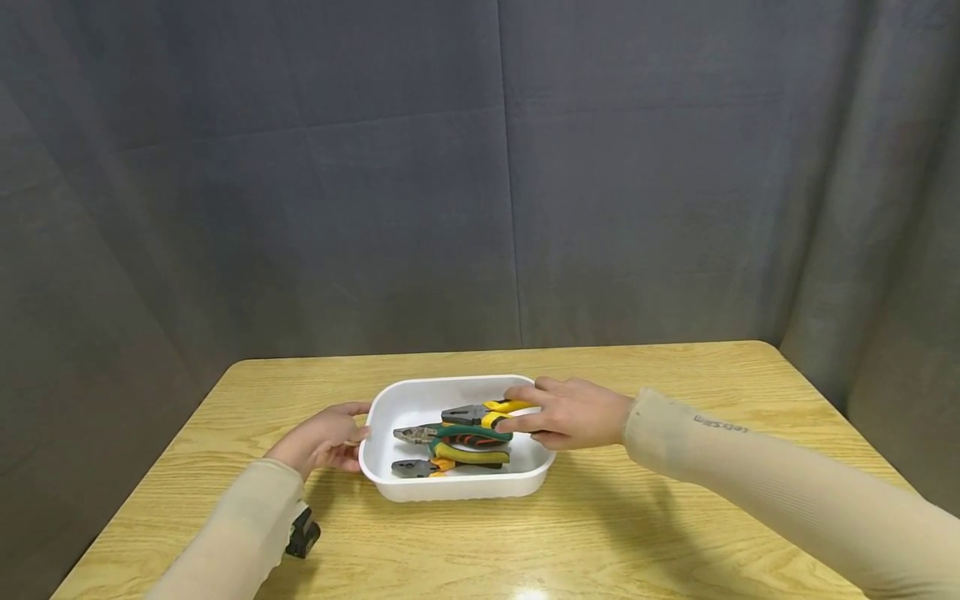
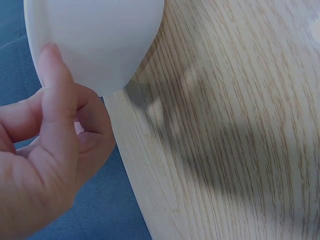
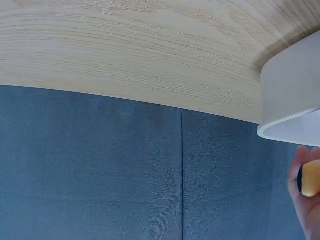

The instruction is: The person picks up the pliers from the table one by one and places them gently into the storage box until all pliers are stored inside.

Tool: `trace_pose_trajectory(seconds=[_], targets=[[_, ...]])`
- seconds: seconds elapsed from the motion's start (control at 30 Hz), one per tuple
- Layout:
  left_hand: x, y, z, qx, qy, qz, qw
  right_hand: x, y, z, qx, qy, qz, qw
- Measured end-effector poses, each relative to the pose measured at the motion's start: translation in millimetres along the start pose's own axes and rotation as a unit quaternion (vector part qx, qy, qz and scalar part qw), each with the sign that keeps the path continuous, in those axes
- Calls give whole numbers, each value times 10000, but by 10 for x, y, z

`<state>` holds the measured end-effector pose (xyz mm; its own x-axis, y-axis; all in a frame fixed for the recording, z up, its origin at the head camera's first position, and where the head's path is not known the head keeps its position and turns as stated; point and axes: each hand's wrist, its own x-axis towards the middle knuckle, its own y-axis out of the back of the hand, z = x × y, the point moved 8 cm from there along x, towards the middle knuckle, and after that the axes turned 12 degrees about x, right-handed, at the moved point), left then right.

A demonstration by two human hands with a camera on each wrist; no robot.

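Note:
A white plastic bin (image 1: 457, 490) stands on the table with several pairs of pliers in it. My left hand (image 1: 322, 437) holds the bin's left end; in the left wrist view its thumb (image 2: 56, 75) lies against the bin wall near the rim. Over the bin's right side, my right hand (image 1: 573, 412) grips yellow-and-black-handled pliers (image 1: 467, 414) by the handles, their dark head pointing left. Beneath lie green-handled pliers (image 1: 420, 433) and, closer to the front wall, orange-handled pliers (image 1: 411, 469). One yellow handle end (image 3: 311, 179) shows in the right wrist view.
The wood-grain table (image 1: 675, 375) extends around the bin on all sides. Behind it hangs a dark grey-blue curtain (image 1: 375, 208). A small black device (image 1: 303, 533) sits at my left wrist, beside the sleeve.

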<state>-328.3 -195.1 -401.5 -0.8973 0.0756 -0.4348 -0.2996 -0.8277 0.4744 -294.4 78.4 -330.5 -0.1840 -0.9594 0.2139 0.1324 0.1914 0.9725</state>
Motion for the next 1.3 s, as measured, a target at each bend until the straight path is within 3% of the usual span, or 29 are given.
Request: trace_pose_trajectory(seconds=[0.67, 1.3], targets=[[-26, 0, -7, -7, 21, -57, 10000, 170, -65, -84, -319, 154, 47, 9994], [-36, -11, -16, -50, -6, -71, 10000, 222, -159, -140, -193, 205, 9, 9996]])
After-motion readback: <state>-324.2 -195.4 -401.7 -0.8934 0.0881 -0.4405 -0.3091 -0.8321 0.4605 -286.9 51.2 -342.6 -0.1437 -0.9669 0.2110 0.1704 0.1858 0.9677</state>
